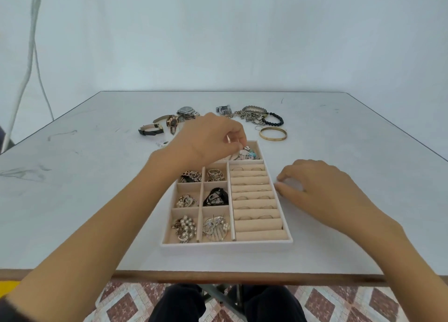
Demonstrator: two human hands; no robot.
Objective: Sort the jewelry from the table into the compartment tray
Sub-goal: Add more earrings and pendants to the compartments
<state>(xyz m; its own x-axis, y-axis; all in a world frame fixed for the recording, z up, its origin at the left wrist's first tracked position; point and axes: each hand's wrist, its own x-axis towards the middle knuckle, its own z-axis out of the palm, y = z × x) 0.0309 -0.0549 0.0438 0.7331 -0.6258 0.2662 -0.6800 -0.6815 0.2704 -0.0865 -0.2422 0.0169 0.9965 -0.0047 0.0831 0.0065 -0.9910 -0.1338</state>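
Tray [286,235] far-left corner hidden under left hand [206,139]. Small thing in left fingers [238,141] too blurry to name; fingers pinched shut on it, over top compartment with blue-bead jewelry [249,153]. Left arm reaches forward across tray. Right hand [322,190] rests on table [72,200], fingers curled loose, tips touching tray's right edge, holding nothing. Watches [173,121], gold bangle [273,133], black bead bracelet [274,119] wait on table behind tray.
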